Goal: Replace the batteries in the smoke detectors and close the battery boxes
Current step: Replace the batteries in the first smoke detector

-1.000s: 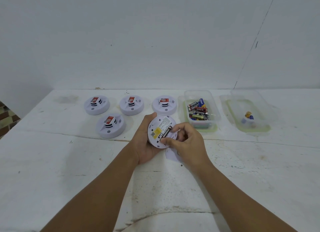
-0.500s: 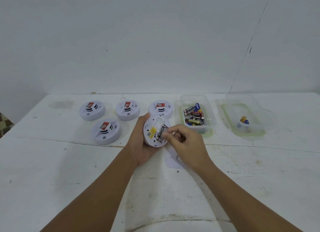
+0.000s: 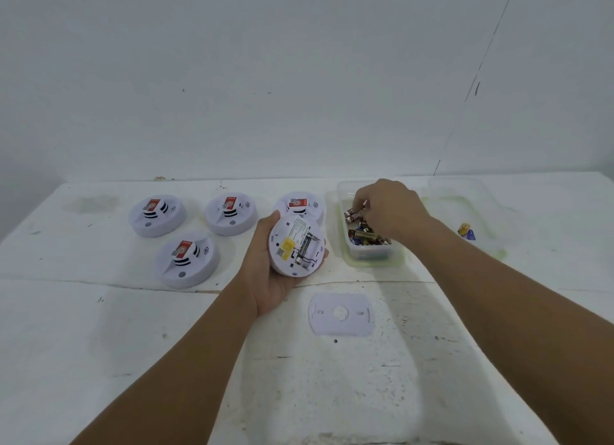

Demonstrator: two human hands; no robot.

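The left hand (image 3: 265,278) is cupping the light, rigid smoke detector (image 3: 295,245) by its rim, while the right hand (image 3: 388,208) is pinching a small, slick battery (image 3: 355,213) in the battery box (image 3: 368,255).

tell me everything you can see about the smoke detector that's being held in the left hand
The held smoke detector is a round white disc, plastic by the look of it, tilted with its back toward the camera. The back bears a yellow sticker and a printed label. Its battery compartment lies open, metal contacts showing, apparently with one battery along the lower edge. The left hand cups it from below and behind, thumb on the upper left rim, above the white table. Nothing else touches it.
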